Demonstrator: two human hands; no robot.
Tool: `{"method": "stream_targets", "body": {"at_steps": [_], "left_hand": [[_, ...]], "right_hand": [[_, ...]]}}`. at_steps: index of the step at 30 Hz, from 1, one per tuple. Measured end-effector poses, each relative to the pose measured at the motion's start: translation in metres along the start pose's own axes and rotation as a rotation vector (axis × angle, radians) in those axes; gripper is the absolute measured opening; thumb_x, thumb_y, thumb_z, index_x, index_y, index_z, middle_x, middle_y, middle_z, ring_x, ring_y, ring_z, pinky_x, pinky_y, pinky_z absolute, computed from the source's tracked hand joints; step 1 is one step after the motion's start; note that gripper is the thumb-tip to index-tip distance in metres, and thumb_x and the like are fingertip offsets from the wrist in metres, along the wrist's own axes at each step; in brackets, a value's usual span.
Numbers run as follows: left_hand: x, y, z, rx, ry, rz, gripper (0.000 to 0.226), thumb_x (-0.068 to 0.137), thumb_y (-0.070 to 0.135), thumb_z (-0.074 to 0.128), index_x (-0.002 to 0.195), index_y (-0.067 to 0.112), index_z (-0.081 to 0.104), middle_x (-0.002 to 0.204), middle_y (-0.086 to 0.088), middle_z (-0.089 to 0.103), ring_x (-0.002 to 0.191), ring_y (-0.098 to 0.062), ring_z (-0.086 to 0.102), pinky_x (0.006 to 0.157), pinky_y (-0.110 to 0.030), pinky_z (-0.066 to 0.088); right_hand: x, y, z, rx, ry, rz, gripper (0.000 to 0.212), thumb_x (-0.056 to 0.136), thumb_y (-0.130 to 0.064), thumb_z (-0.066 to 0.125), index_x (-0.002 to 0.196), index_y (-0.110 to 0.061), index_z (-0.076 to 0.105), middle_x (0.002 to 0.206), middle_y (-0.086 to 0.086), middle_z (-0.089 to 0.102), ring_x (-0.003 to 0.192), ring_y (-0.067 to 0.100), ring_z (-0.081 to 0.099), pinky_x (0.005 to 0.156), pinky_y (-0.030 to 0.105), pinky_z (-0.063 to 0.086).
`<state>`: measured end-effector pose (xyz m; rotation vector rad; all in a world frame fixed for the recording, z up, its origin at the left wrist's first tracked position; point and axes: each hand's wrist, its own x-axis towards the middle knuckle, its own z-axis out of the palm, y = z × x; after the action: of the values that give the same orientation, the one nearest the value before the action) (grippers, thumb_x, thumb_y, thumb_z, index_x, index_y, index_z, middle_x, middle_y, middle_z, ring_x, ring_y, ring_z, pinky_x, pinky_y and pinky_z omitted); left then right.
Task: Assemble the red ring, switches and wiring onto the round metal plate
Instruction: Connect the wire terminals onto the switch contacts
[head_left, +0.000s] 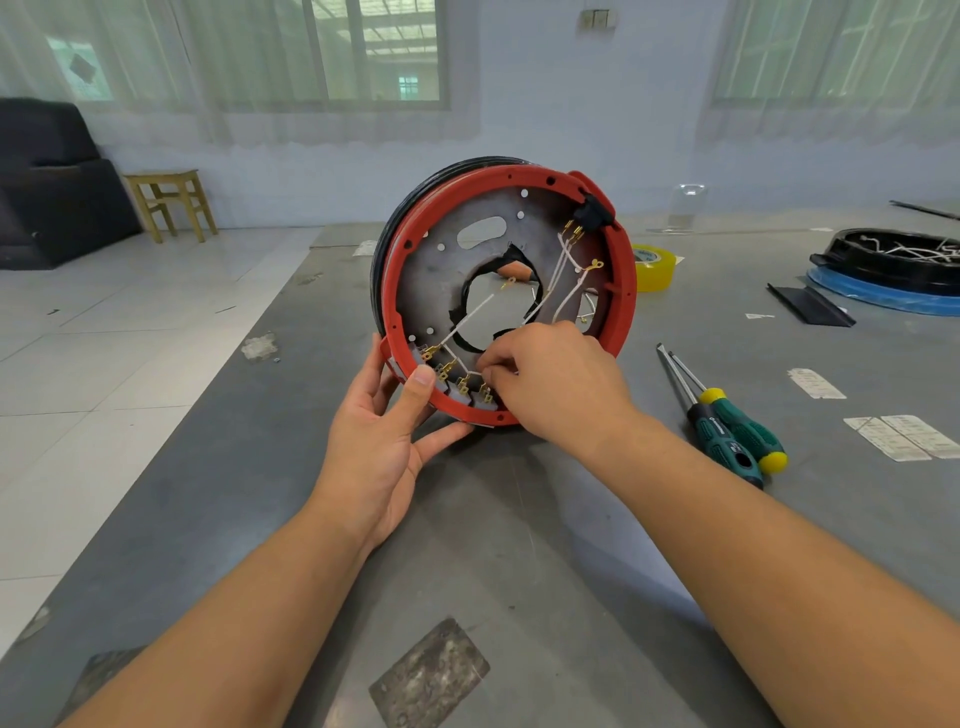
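I'm looking at a plain workshop room: a grey worktop (519, 545) carrying two screwdrivers (727, 421) and a tape roll (655, 266), a tiled floor (104, 374), a wooden stool (171, 203), curtained windows (322, 52).

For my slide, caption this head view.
Left hand steadies the upright red ring and metal plate while right hand pinches wiring at the switches.

Windows (379, 52): sheer curtains, daylight
Floor (130, 322): pale tiles
Stool (169, 202): wooden, by wall
Sofa (52, 182): dark, left
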<state>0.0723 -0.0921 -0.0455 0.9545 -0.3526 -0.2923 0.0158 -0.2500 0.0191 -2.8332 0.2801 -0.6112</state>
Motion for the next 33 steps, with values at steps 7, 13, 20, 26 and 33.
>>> {"method": "stream_targets", "body": {"at_steps": [7,13,20,26,33], "left_hand": [[0.002,-0.002,-0.003,-0.02,-0.021,0.018,0.044,0.103,0.012,0.063,0.144,0.029,0.06,0.14,-0.012,0.066,0.118,-0.037,0.071,0.085,-0.055,0.063],[0.002,-0.002,-0.003,0.028,-0.013,0.03,0.041,0.103,0.015,0.064,0.136,0.039,0.065,0.136,-0.006,0.068,0.113,-0.032,0.074,0.086,-0.053,0.063],[0.001,-0.001,-0.003,0.061,-0.035,0.044,0.044,0.104,0.015,0.064,0.139,0.041,0.062,0.14,-0.001,0.067,0.119,-0.032,0.071,0.09,-0.056,0.062],[0.001,-0.001,-0.001,0.0,-0.043,0.036,0.044,0.101,0.013,0.066,0.138,0.037,0.064,0.142,-0.007,0.065,0.121,-0.034,0.07,0.086,-0.055,0.062],[0.0,-0.002,-0.001,0.004,-0.035,0.038,0.044,0.097,0.015,0.069,0.13,0.043,0.068,0.14,-0.005,0.066,0.119,-0.031,0.071,0.084,-0.052,0.063]], "right_hand": [[-0.005,-0.014,-0.02,-0.006,-0.143,-0.039,0.027,0.098,-0.029,0.056,0.119,-0.039,0.071,0.116,0.001,0.07,0.103,0.029,0.066,0.083,0.044,0.059],[-0.011,-0.026,-0.05,0.002,-0.333,-0.002,0.014,0.094,-0.021,0.065,0.099,-0.024,0.078,0.091,0.005,0.073,0.086,0.026,0.073,0.079,0.041,0.062],[-0.009,-0.027,-0.046,0.096,-0.031,-0.053,0.019,0.095,-0.019,0.06,0.101,-0.025,0.076,0.091,0.002,0.076,0.088,0.024,0.072,0.084,0.039,0.059],[-0.002,-0.009,-0.006,0.07,0.06,-0.095,0.022,0.098,-0.018,0.058,0.113,-0.018,0.074,0.113,0.006,0.071,0.107,0.029,0.064,0.089,0.042,0.053],[0.0,0.004,0.012,0.192,0.194,-0.121,0.012,0.095,-0.025,0.064,0.103,-0.024,0.073,0.075,-0.015,0.048,0.081,0.015,0.057,0.072,0.034,0.049]]}}
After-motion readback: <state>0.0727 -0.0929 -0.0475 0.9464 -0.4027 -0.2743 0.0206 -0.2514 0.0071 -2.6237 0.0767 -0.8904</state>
